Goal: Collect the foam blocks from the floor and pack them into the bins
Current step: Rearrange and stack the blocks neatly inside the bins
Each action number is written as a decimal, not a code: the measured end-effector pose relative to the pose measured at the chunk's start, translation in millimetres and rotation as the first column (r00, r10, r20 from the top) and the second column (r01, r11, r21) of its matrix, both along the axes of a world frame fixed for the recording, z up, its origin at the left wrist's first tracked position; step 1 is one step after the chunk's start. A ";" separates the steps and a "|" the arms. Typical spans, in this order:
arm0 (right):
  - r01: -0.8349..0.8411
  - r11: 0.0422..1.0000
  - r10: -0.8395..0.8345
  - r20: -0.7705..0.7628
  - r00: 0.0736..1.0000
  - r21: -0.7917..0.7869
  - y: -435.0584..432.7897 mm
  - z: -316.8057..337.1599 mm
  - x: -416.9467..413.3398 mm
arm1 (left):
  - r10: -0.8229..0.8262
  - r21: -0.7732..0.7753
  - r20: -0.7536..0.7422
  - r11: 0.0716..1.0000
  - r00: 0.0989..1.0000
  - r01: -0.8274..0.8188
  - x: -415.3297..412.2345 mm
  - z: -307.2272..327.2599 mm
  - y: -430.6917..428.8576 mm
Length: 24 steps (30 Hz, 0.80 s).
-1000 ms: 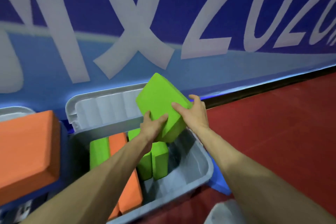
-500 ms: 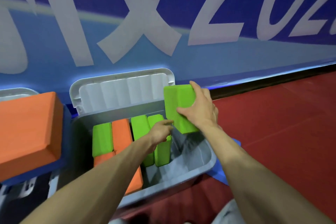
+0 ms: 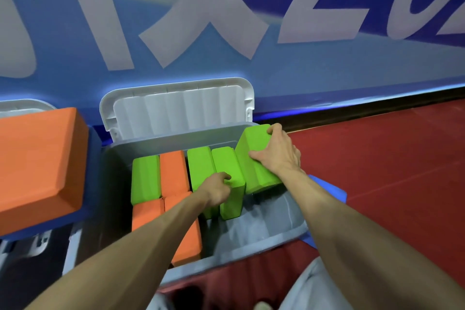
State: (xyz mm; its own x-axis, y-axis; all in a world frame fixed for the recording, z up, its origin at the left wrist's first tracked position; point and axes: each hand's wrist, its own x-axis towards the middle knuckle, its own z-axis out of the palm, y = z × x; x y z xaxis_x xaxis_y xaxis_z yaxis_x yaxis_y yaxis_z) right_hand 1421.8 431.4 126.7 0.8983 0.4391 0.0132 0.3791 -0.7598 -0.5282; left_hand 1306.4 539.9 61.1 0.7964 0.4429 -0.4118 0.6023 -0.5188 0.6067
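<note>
Fingers of my right hand (image 3: 276, 156) grip a tilted green foam block (image 3: 253, 156) at the right end of the grey plastic bin (image 3: 254, 236); left hand (image 3: 217, 190) touches its upright green neighbour (image 3: 226, 163), grip unclear. White wall lettering (image 3: 214, 20): cropped.

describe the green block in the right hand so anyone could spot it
Find the open grey plastic bin below the blue banner wall. At its right end the right hand grips a bright green foam block. Unlike the upright green blocks beside it, it leans tilted, riding higher.
</note>
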 end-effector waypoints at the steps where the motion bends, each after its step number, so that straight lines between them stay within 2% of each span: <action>1: -0.002 1.000 0.002 -0.006 1.000 -0.011 3.6 -6.0 3.1 | -0.011 0.034 0.001 0.999 1.000 0.011 2.6 -2.9 5.3; 5: -0.010 0.999 0.009 -0.041 0.999 -0.044 18.4 -33.4 14.8 | -0.067 0.294 -0.072 0.952 0.995 0.086 11.6 -22.1 23.8; 9: -0.035 0.999 0.035 0.012 0.999 -0.022 39.4 -50.4 24.1 | -0.092 0.421 -0.128 0.897 0.988 0.138 14.2 -39.9 37.1; 12: -0.057 0.998 0.057 0.014 0.998 -0.028 47.1 -66.1 34.4 | -0.070 0.460 -0.170 0.877 0.983 0.142 11.5 -53.7 49.8; 16: -0.093 0.970 0.063 -0.135 0.989 -0.224 47.6 -87.0 36.6 | -0.086 0.493 -0.172 0.855 0.981 0.161 4.2 -70.1 54.2; 20: -0.088 0.949 0.080 -0.040 0.996 -0.303 57.0 -84.6 35.9 | -0.085 0.494 -0.175 0.854 0.981 0.162 6.5 -74.1 56.0; 24: -0.169 0.894 0.163 -0.049 0.985 -0.414 55.5 -88.0 44.8 | -0.117 0.510 -0.174 0.838 0.978 0.191 5.2 -74.6 53.9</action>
